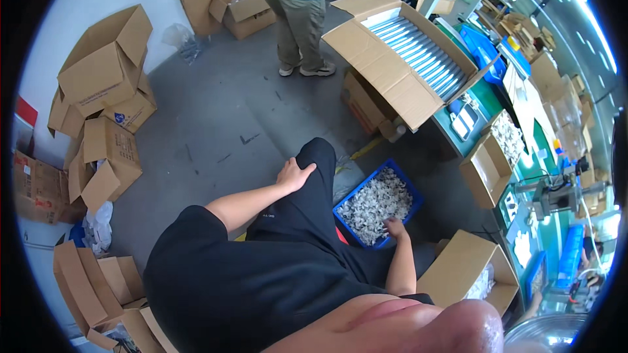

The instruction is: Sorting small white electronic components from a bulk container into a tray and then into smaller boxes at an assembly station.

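Low at two o'clock from the person [242, 281], the blue tub [415, 201] of pale pieces [373, 197] sits probably for easy reach; the right hand [394, 227] is over its near edge, fingers part-curled, grip I can't tell. The left hand [294, 175] lies loosely spread, seemingly empty, on the knee [318, 151], likely bracing. A carton [454, 265] at four o'clock crowds the right forearm [402, 267]

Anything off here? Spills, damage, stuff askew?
Dark scraps or marks on the grey floor, away from any bin: possibly litter. At left, an open carton sits tilted atop other cartons, looking unsteady. No clear spill around the blue bin at the right hand.
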Demonstrator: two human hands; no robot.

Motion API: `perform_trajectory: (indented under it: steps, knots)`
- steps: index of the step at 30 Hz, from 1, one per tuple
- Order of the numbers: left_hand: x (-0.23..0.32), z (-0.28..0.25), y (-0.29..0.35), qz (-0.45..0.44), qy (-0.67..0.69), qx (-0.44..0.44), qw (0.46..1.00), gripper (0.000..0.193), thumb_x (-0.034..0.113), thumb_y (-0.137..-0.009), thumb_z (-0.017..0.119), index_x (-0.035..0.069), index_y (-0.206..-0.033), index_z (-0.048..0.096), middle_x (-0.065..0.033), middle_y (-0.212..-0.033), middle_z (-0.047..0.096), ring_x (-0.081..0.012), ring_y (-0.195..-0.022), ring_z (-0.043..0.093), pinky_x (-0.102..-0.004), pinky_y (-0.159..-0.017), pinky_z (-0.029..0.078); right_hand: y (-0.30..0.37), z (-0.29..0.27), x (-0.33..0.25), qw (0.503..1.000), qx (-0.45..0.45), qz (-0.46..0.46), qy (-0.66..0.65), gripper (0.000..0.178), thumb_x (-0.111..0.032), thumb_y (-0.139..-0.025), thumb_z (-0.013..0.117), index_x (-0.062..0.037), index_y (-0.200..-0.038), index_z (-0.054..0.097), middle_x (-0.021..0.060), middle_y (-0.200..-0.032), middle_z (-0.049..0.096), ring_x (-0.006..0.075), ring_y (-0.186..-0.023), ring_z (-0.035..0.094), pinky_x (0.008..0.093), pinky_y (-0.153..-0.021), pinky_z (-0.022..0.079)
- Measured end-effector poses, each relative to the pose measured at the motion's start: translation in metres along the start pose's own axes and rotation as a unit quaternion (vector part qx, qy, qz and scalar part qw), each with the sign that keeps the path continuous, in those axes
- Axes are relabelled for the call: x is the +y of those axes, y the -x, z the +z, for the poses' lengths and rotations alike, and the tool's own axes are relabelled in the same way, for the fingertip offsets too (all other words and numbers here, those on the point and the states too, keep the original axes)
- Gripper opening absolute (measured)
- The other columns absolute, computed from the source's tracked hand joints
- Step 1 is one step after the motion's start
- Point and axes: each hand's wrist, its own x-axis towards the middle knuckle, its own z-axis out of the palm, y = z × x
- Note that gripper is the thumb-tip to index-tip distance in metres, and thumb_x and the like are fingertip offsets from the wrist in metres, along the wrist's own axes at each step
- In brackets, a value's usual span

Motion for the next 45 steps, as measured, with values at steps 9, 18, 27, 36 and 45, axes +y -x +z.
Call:
perform_trajectory:
  steps: [9,18,27,36,45]
  knots:
    - [0.004,0.012,0.02,0.049,-0.079,0.019,0.995,0.097,0.064,-0.087,0.062,-0.008,-0.147,0.034,-0.03,-0.149,0.043,-0.045,-0.136,0.045,-0.0503,-0.11,0.041,-0.013,0.012,0.009,0.995,0.08,-0.037,-0.056,0.029,-0.027,-0.09,0.065,-0.0001,-0.089,0.074,0.0103,-0.073,0.07,0.0207,-0.06,0.065,0.0375,-0.055,0.051]
    - [0.092,0.063,0.001,0.164,-0.183,0.021,0.969,0.105,0.055,-0.084,0.071,-0.009,-0.152,0.025,-0.0325,-0.153,0.035,-0.045,-0.14,0.039,-0.0522,-0.113,0.037,-0.015,-0.072,0.014,0.931,0.332,-0.107,-0.112,0.028,-0.027,-0.09,0.066,-0.0011,-0.098,0.073,0.0082,-0.08,0.072,0.0165,-0.067,0.066,0.0333,-0.062,0.052]
    - [0.183,0.111,-0.063,0.178,-0.203,-0.02,0.963,0.102,0.052,-0.079,0.078,-0.015,-0.141,0.033,-0.0354,-0.136,0.05,-0.0483,-0.127,0.05,-0.0492,-0.107,0.044,-0.033,-0.101,0.108,0.986,0.144,0.055,-0.065,0.036,-0.032,-0.089,0.07,-0.0018,-0.107,0.072,0.0076,-0.076,0.068,0.02,-0.067,0.066,0.0369,-0.059,0.053]
    - [0.178,0.124,-0.039,0.119,-0.195,0.033,0.973,0.099,0.048,-0.077,0.08,-0.009,-0.144,0.035,-0.0294,-0.14,0.05,-0.0439,-0.13,0.051,-0.0465,-0.107,0.044,-0.195,-0.118,0.166,0.899,0.22,0.282,-0.251,0.066,-0.045,-0.082,0.072,-0.0005,-0.13,0.062,0.0171,-0.128,0.064,0.0364,-0.117,0.061,0.0455,-0.098,0.053]
    - [0.138,0.121,-0.041,0.023,-0.119,0.048,0.991,0.085,0.037,-0.08,0.079,-0.004,-0.144,0.041,-0.0276,-0.135,0.057,-0.041,-0.125,0.057,-0.0442,-0.106,0.044,-0.319,-0.033,0.261,0.844,0.433,0.28,-0.145,0.078,-0.034,-0.082,0.067,0.0021,-0.147,0.042,0.0248,-0.151,0.046,0.0372,-0.141,0.045,0.044,-0.117,0.036]
